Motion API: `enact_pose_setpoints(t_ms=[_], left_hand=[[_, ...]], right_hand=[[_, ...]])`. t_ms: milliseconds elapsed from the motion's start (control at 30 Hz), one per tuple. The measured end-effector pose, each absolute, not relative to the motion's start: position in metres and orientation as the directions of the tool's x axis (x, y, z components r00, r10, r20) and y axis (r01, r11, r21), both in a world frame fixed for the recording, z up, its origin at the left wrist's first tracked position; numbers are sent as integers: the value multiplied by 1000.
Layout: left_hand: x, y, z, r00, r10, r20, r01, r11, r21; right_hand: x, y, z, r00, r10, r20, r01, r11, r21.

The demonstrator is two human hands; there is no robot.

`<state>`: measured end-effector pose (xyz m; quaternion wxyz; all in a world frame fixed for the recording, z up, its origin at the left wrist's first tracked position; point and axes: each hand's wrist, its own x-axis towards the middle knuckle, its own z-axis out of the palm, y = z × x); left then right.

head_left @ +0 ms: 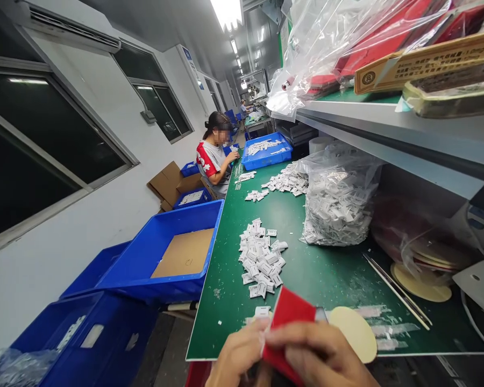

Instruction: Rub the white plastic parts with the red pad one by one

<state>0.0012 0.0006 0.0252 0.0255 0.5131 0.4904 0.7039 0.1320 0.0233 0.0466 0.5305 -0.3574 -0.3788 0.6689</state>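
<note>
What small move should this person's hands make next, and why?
Perhaps tilt the red sheet slightly toward the eyes, keeping it pinched in the right hand. The left hand is close against its left edge, and the two hands hide part of that edge, so it is hard to see what lies between them.

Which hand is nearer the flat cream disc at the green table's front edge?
Right. The right hand is beside the disc; the left hand is farther left, at the edge of the flat red piece.
</note>
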Motion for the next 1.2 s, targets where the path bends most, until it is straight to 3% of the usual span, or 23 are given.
enact_pose_setpoints(t_ms=[100, 167, 233, 300, 367, 467, 533, 633, 733, 867, 967, 1067, 1200], left_hand=[[1, 0, 29, -515, 562, 647, 378, -529, 760], [2, 0, 32, -568, 672, 475, 132, -495, 859], [3, -1, 34, -539, 815, 214, -184, -362, 914], [2, -2, 37, -431, 902, -20, -425, -183, 886], [0, -3, 39, -334, 930, -154, -543, -56, 838], [-2, -3, 43, -248, 934, -258, -631, 47, 775], [-3, -4, 45, -236, 933, -272, -637, 63, 768], [-4, -6, 46, -207, 940, -272, -637, 82, 767], [-4, -8, 47, -197, 940, -280, -645, 91, 759], [-4, -7, 47, -168, 942, -291, -643, 119, 757], [-5, -6, 46, -188, 940, -286, -638, 104, 763], [-8, -8, 47, -152, 946, -287, -636, 129, 761], [-10, -14, 55, -79, 977, -197, -687, 89, 721]], right_hand=[[136, 33, 46, -1, 996, -91, -326, -86, -942], [140, 38, 45, -159, 984, -78, -333, -128, -934], [143, 43, 45, -241, 970, -35, -284, -105, -953], [144, 48, 45, -123, 992, -3, -231, -31, -973], [144, 52, 46, 13, 1000, 6, -236, 9, -972], [145, 50, 48, -43, 999, -2, -380, -19, -925], [146, 45, 51, -251, 967, 35, -499, -98, -861], [145, 44, 57, -468, 877, 106, -473, -148, -868], [143, 51, 59, -303, 952, 43, -418, -92, -904], [139, 55, 59, -480, 876, 36, -462, -218, -859], [134, 54, 58, -381, 924, -25, -517, -236, -823], [130, 56, 54, -387, 922, -13, -460, -206, -864], [129, 59, 45, -184, 981, -61, -404, -132, -905]])
